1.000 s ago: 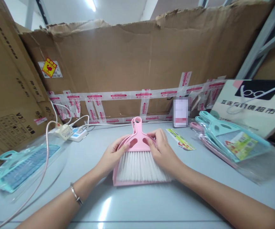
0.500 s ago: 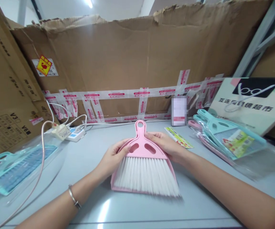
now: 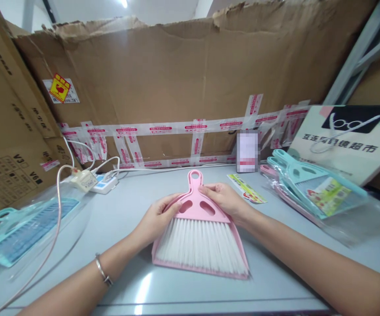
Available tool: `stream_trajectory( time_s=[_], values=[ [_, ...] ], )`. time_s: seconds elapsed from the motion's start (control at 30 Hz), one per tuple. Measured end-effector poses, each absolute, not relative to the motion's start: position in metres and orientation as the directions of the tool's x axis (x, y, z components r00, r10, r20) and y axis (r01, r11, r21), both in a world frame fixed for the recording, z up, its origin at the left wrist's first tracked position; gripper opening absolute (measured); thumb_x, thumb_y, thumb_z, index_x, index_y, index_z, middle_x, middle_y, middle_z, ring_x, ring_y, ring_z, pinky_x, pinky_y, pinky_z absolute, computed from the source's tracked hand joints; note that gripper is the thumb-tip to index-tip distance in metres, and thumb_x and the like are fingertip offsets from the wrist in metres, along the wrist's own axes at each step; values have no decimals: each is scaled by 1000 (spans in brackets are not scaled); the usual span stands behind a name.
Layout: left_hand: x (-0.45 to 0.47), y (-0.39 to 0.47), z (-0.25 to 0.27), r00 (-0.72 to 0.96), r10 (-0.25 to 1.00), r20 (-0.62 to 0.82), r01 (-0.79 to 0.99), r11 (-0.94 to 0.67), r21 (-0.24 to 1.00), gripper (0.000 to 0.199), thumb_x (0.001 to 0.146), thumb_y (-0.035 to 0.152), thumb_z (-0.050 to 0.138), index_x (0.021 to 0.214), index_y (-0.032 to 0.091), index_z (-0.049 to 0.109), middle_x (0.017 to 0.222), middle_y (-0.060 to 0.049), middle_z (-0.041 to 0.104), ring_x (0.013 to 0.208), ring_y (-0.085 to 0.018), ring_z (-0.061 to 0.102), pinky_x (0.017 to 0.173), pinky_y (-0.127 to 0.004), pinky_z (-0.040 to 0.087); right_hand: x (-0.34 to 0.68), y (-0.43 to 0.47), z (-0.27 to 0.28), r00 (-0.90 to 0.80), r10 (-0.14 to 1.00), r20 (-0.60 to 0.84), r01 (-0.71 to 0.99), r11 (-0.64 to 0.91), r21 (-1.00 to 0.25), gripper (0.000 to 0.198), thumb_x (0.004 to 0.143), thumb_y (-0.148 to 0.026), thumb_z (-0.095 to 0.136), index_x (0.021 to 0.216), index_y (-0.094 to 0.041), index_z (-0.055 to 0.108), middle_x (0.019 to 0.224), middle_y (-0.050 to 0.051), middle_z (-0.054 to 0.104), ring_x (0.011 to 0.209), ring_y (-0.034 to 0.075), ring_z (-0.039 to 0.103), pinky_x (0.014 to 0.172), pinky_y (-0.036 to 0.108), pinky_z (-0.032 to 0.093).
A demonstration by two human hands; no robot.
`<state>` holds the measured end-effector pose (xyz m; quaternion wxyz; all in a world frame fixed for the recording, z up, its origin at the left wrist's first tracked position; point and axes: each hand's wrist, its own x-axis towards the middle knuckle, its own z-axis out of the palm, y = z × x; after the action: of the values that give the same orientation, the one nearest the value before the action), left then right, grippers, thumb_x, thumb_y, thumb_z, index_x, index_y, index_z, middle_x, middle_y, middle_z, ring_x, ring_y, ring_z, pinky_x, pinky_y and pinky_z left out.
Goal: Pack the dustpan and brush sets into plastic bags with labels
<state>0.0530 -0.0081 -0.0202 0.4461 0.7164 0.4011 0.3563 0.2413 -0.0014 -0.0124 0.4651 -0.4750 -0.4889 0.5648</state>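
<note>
Pale table (image 3: 117, 219); hands (image 3: 162, 215) (image 3: 224, 199) hold pink brush (image 3: 195, 207), dustpan (image 3: 203, 271), apparently nested.

White glare on tabletop (image 3: 143, 287)

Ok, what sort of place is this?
Probably a stockroom or warehouse corner: tall cardboard stands behind the table, a metal frame is at the right, and a light-blue dustpan set in clear plastic lies at the left.
</note>
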Motion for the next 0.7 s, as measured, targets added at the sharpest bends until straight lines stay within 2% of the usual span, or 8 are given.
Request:
stream_trajectory(
  time_s=[0.2,0.37,0.53,0.57,0.63,0.67,0.7],
  values=[
    [54,-8,-22,423,895,139,262,-268,927,35,84,33,49,115,21,60,103,-4,67,96,-20,58,84,-29,44,242,0,-15,-105,987,-121,-30,-125,-992,31,57,-39,73,70,-10,69,56,2,64,54,12,54,51,23,40],
    [54,-9,-22,417,901,121,265,-248,932,37,84,34,48,116,21,59,104,-4,66,92,-19,58,83,-29,44,241,0,-18,-115,989,-98,-48,-104,-993,34,56,-43,73,68,-11,69,56,1,64,52,12,54,51,24,40],
    [53,-8,-18,418,902,110,235,-224,946,36,84,35,49,116,22,59,105,-3,66,97,-20,57,85,-28,42,244,4,-14,-231,971,-68,-20,-74,-997,40,61,-50,69,75,-13,68,63,3,66,57,12,56,54,24,43],
    [53,-7,-17,411,906,105,232,-215,949,36,84,36,50,115,22,60,105,-3,66,98,-20,57,86,-29,41,250,8,-12,-251,966,-59,25,-55,-998,41,65,-51,66,79,-13,67,68,4,67,60,13,58,57,25,44],
    [52,-5,-16,384,919,92,223,-189,956,36,83,37,51,113,22,61,107,-3,66,101,-21,56,88,-30,40,272,20,-8,-198,980,-36,257,16,-966,41,73,-53,57,87,-15,65,81,7,68,70,15,61,65,27,46],
    [51,-4,-15,366,927,85,218,-174,960,36,82,38,51,112,22,62,109,-4,65,102,-22,56,89,-31,39,287,27,-7,-121,993,-12,416,40,-908,38,76,-51,54,89,-17,64,87,7,68,77,16,61,70,28,47],
    [50,-3,-15,347,934,79,213,-160,964,36,82,39,52,110,22,63,110,-4,65,103,-22,55,91,-31,39,304,34,-6,-23,999,26,619,35,-784,33,77,-49,53,89,-19,62,91,6,67,84,17,61,74,28,46]
  ],
)
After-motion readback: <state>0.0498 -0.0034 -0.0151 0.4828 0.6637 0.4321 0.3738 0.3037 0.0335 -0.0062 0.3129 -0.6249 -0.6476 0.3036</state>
